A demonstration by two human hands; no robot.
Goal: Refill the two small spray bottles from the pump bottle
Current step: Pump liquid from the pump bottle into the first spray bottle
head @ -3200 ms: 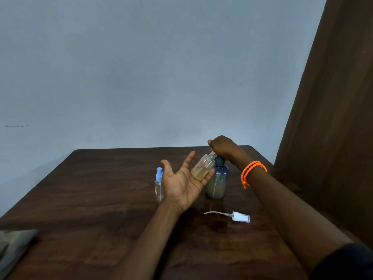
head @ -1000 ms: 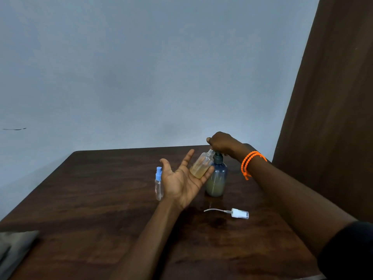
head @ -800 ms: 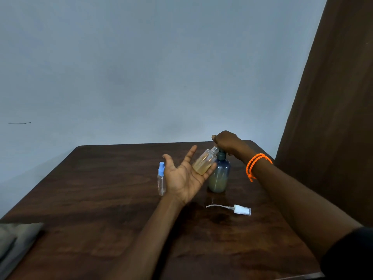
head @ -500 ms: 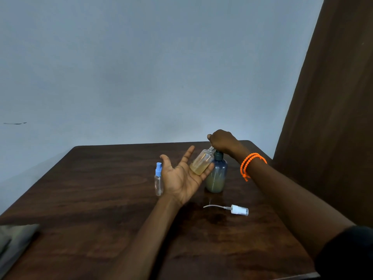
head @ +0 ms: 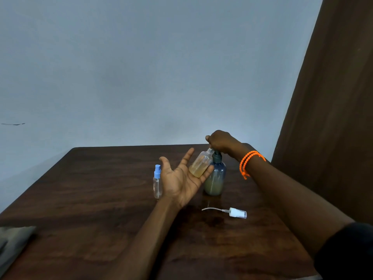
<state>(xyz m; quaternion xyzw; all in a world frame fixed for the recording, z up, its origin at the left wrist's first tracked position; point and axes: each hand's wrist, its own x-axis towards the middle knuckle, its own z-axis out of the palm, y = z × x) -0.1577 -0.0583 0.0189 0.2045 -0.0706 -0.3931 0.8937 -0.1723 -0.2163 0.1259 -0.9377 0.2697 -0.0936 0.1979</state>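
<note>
A dark blue pump bottle (head: 215,180) with yellowish liquid stands at the table's far middle. My right hand (head: 221,141) is curled over its pump head, which is hidden beneath it. My left hand (head: 179,182) is palm up with straight fingers. It carries a small clear uncapped spray bottle (head: 199,166), part full of yellowish liquid. That bottle is tilted with its neck up at the pump's spout. A second small clear bottle with a blue spray cap (head: 157,184) stands upright just left of my left hand. A white spray cap with its tube (head: 237,213) lies in front of the pump bottle.
Everything sits on a dark wooden table (head: 101,199). A grey cloth (head: 12,239) lies at its near left edge. A brown curtain (head: 333,118) hangs on the right, and a pale wall stands behind the table.
Both hands keep the same pose on the pump and under the small bottle. Only the view has shifted slightly.
</note>
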